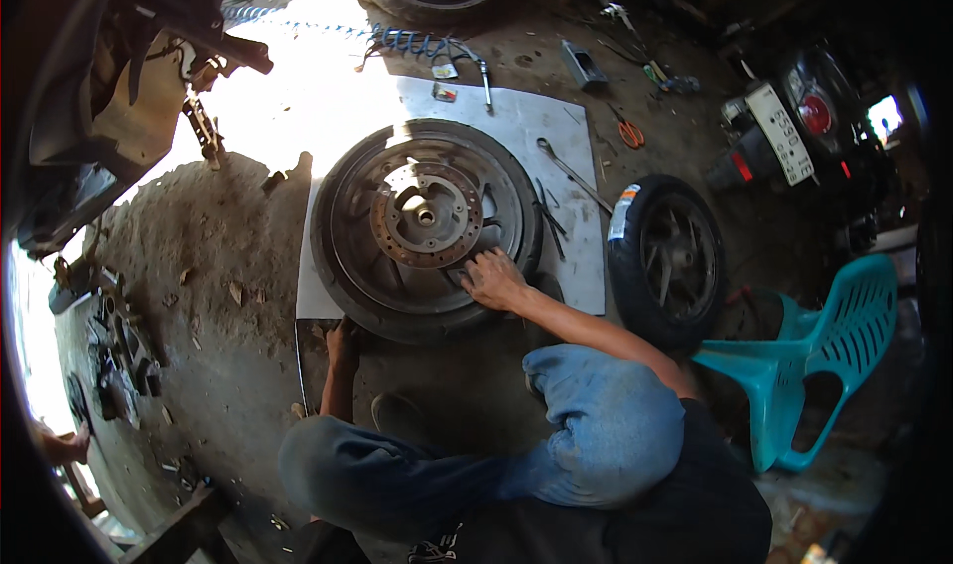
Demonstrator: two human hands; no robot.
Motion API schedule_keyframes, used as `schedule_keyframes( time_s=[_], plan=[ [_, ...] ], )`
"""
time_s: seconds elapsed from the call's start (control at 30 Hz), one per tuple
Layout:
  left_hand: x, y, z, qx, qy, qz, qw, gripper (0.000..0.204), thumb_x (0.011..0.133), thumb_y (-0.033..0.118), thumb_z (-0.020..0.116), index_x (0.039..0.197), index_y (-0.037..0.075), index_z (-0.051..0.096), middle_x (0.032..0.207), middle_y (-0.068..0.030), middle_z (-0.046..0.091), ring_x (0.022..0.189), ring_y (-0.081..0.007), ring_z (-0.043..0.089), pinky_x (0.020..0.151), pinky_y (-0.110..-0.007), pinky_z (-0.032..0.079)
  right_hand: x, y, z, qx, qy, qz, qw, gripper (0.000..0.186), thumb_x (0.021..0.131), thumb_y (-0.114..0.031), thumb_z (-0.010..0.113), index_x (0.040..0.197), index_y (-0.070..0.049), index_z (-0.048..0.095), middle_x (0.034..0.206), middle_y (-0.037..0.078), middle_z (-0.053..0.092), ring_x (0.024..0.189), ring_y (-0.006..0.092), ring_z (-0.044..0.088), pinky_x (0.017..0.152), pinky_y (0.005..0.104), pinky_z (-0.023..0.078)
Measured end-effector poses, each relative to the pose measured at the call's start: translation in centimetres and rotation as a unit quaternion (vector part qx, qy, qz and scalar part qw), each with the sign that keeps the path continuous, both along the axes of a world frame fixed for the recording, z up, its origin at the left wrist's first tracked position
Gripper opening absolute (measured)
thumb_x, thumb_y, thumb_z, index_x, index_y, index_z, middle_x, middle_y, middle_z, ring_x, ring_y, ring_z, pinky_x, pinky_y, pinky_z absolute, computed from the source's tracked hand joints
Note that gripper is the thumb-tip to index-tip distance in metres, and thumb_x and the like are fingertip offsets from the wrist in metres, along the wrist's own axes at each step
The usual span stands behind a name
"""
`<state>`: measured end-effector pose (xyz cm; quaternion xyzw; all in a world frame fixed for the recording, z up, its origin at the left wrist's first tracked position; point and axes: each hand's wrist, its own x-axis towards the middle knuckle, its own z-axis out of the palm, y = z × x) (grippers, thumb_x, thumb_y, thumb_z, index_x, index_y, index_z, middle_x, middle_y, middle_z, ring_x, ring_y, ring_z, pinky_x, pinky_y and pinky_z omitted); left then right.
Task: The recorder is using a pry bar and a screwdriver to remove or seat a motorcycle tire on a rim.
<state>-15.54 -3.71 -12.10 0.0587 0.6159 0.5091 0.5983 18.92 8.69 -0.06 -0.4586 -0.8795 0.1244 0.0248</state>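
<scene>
A motorcycle wheel (pixel 353 278) with a black tyre lies flat in front of me, its drilled brake disc (pixel 382 228) facing up. It rests on a white sheet (pixel 586 266). My right hand (pixel 493 280) lies on the lower right of the rim, fingers spread toward a spoke. In shadow at the tyre's lower left edge is my left hand (pixel 340 346); its fingers are too dark and partly hidden to make out. A long wrench (pixel 568 169) and thin dark rods (pixel 551 211) lie on the sheet, right of the wheel.
A second wheel (pixel 667 261) and a teal plastic chair (pixel 784 351) stand at the right. Beyond the sheet are orange-handled scissors (pixel 629 133), a grey tray (pixel 584 66) and an air gun (pixel 484 79) on a blue coiled hose (pixel 402 40). A motorcycle (pixel 814 117) stands far right; metal parts (pixel 119 351) lie left.
</scene>
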Motion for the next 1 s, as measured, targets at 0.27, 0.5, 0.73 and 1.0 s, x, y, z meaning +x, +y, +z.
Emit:
schedule_keyframes(
  time_s=[0.27,0.5,0.73,1.0],
  plan=[
    [0.8,-0.3,-2.2,0.017,0.115,-0.043,0.992,0.036,0.093,0.024,0.066,0.109,-0.008,0.069,0.088,-0.0083,0.07,0.069,-0.0184,0.06,0.064,-0.033,0.049,-1.5,0.7,0.3,-0.131,-0.081,-0.082,0.985,0.047,0.088,-0.042,0.063,0.112,-0.004,0.073,0.112,0.023,0.072,0.113,0.0401,0.066,0.113,0.056,0.037],
    [3.2,-2.6,-3.3,0.007,0.298,0.024,0.954,0.035,0.091,0.029,0.064,0.098,-0.005,0.066,0.079,-0.0045,0.065,0.071,-0.0143,0.057,0.06,-0.035,0.044,-1.0,1.0,1.5,-0.168,-0.037,-0.076,0.982,0.044,0.086,-0.041,0.066,0.104,-0.002,0.075,0.104,0.024,0.073,0.105,0.0397,0.07,0.099,0.0529,0.05],
    [5.7,-10.5,0.9,0.054,0.337,0.018,0.94,0.046,0.094,0.029,0.064,0.119,-0.009,0.067,0.105,-0.0179,0.074,0.092,-0.0243,0.067,0.078,-0.038,0.053,1.0,-3.0,4.9,-0.234,0.02,-0.018,0.972,0.034,0.086,-0.029,0.072,0.1,0.002,0.073,0.098,0.026,0.072,0.098,0.0442,0.069,0.087,0.0511,0.055],
    [6.9,-11.0,4.2,0.001,0.349,-0.034,0.937,0.045,0.099,0.03,0.061,0.118,-0.01,0.066,0.105,-0.0213,0.075,0.091,-0.0233,0.069,0.08,-0.037,0.053,2.0,-1.8,3.9,-0.223,0.002,-0.037,0.974,0.027,0.084,-0.021,0.068,0.094,0.004,0.075,0.094,0.029,0.071,0.093,0.0444,0.07,0.084,0.0508,0.057]
  ],
)
